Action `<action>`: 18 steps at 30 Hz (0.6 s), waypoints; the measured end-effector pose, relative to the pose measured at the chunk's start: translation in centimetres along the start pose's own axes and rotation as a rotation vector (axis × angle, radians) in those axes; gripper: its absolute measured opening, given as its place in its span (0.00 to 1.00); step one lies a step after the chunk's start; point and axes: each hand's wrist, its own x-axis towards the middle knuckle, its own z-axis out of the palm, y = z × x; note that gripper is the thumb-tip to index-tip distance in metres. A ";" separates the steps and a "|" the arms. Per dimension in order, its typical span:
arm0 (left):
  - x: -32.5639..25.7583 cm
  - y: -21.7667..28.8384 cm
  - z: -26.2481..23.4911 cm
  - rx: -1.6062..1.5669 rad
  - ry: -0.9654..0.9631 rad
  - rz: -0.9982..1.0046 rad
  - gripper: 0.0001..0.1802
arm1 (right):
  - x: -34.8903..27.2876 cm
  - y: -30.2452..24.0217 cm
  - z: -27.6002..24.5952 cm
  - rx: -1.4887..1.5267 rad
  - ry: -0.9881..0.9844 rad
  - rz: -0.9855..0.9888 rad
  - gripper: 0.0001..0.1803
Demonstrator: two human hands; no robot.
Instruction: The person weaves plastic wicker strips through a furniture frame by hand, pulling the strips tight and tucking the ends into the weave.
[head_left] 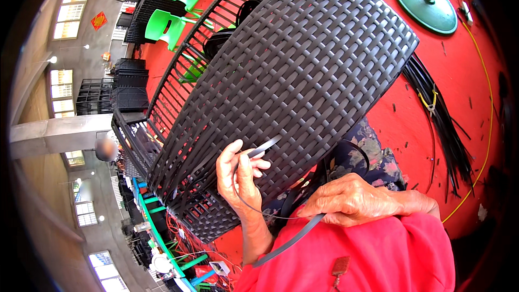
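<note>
From the head camera, the only view we've got, the flat strip point(296, 238) is what we'd watch: its pale tip sticks up and to the right past the fingers of our left hand point(240, 181), right over the woven panel point(308, 59). That left hand is the nearer one, thumb and fingers lightly pinching the strip. Our right hand point(348, 200) sits lower, over the lap, closed on the strip too, with a thin edge-on curve sagging between the two. Looks like one continuous piece, though we can't be sure. The panel's long axis slants from lower left to upper right, so the tip points roughly along it. Texture-wise: dark grey, ribbon-like weave, slightly glossy, chunky basket pattern, rounded at the far end, loose strands at lower left. Below it there's soft floral cloth point(357, 154), and a bundle of skinny black strips point(443, 130) lies on the red floor point(400, 119).
</note>
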 end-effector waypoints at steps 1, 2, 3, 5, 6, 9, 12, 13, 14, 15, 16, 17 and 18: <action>0.0 -0.1 -0.2 0.006 -0.015 -0.009 0.16 | 0.2 0.0 0.1 -0.022 -0.001 -0.015 0.19; 0.1 -0.1 -0.2 -0.008 -0.014 -0.017 0.16 | 0.4 0.0 0.3 -0.014 -0.001 -0.019 0.19; 0.1 -0.1 -0.2 -0.023 -0.013 -0.026 0.16 | 0.5 0.0 0.4 -0.007 -0.003 -0.022 0.19; 0.1 -0.2 -0.2 -0.034 -0.027 -0.032 0.17 | 0.6 0.0 0.6 -0.006 -0.002 -0.020 0.19; 0.0 -0.2 -0.3 -0.042 -0.039 -0.036 0.17 | 0.6 0.0 0.6 -0.011 -0.003 -0.014 0.19; 0.0 0.0 -0.5 -0.051 -0.075 -0.043 0.17 | 0.3 -0.1 0.1 -0.046 0.012 0.014 0.19; -0.2 0.1 -0.5 -0.113 -0.081 -0.044 0.18 | -0.6 -0.2 -1.3 -0.138 0.017 0.054 0.19; -0.3 0.0 -0.5 -0.078 -0.097 -0.041 0.18 | -1.1 -0.3 -1.9 -0.181 0.030 0.070 0.19; -0.5 -0.1 -0.6 -0.043 -0.114 -0.037 0.19 | -1.7 -0.3 -2.6 -0.224 0.044 0.086 0.19; -0.8 -0.1 -0.9 -0.007 -0.122 -0.035 0.20 | -2.5 -0.6 -3.5 -0.208 0.079 0.137 0.19; -0.9 -0.2 -1.0 0.081 -0.135 0.053 0.18 | -2.9 -1.3 -4.6 -0.207 0.127 0.221 0.18; -1.0 0.0 -1.3 0.169 -0.145 0.140 0.16 | -4.1 -1.8 -5.8 -0.297 0.196 0.364 0.16; -1.0 0.3 -1.4 0.257 -0.163 0.227 0.14 | -4.9 -2.1 -6.9 -0.394 0.312 0.389 0.15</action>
